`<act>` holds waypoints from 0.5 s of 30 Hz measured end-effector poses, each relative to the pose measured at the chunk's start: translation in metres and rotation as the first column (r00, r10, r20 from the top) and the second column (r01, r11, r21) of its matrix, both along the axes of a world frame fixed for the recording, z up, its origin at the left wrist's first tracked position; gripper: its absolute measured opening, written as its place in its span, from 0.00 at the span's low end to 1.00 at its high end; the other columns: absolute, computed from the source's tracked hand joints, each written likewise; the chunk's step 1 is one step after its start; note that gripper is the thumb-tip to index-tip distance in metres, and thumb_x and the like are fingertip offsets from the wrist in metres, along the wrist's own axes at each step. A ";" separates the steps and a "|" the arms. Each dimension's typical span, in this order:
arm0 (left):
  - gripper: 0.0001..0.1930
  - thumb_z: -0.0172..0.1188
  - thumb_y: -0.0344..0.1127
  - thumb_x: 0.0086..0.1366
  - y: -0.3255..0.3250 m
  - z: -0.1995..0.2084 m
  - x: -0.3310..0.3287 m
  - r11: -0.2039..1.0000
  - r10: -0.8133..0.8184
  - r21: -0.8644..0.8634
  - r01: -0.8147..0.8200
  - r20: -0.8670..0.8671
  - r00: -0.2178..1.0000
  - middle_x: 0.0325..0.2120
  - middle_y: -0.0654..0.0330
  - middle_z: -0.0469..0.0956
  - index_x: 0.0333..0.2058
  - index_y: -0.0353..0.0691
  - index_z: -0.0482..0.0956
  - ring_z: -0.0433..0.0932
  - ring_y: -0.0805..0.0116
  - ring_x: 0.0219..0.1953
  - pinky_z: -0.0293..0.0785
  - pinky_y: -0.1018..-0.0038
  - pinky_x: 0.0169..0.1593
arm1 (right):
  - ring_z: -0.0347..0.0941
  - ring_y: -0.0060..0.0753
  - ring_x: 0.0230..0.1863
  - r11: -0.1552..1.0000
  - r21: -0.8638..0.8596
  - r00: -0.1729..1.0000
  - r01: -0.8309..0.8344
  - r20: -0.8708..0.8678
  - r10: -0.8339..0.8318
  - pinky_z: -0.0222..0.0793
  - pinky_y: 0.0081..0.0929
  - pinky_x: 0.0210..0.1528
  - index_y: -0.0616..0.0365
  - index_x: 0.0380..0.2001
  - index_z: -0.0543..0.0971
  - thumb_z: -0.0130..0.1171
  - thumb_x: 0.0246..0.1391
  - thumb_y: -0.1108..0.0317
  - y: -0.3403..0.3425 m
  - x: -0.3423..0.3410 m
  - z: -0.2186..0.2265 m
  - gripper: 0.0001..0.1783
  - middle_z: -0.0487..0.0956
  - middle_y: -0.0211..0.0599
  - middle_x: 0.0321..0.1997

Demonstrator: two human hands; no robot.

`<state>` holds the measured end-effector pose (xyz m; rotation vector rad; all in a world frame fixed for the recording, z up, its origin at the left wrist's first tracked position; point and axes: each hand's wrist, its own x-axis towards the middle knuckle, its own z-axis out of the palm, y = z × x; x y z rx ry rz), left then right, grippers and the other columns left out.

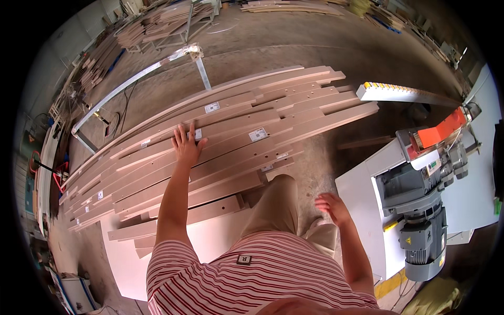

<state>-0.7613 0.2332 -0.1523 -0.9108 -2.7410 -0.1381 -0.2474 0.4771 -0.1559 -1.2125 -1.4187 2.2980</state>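
Note:
My left hand [188, 145] reaches forward and rests on a stack of long brown boards [220, 137], its fingers spread. Beside its fingertips sits a small white label [198, 134] on one of the boards. Several boards have round holes, and more white labels, such as one label [258, 135] to the right, are stuck on them. My right hand [332, 206] hangs over the floor near my right leg, holding nothing that I can see. Its fingers are slightly blurred but look loosely apart.
On the right stands a white machine [362, 184] with a grey motor [425, 236] and an orange guard [443, 131]. A white beam with yellow parts [404, 93] reaches toward the boards. Behind the stack is a metal frame [131, 73]. Further wood piles [163, 23] lie at the back.

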 end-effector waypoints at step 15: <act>0.35 0.45 0.63 0.65 0.039 -0.001 -0.084 0.998 -0.048 -0.029 0.048 0.013 0.999 0.67 0.61 0.55 0.67 0.56 0.56 0.49 0.57 0.70 0.40 0.51 0.70 | 0.77 0.25 0.32 0.962 -0.031 0.927 0.270 0.279 -0.251 0.71 0.21 0.33 0.57 0.42 0.76 0.52 0.60 0.62 -0.037 0.102 -0.105 0.12 0.80 0.32 0.34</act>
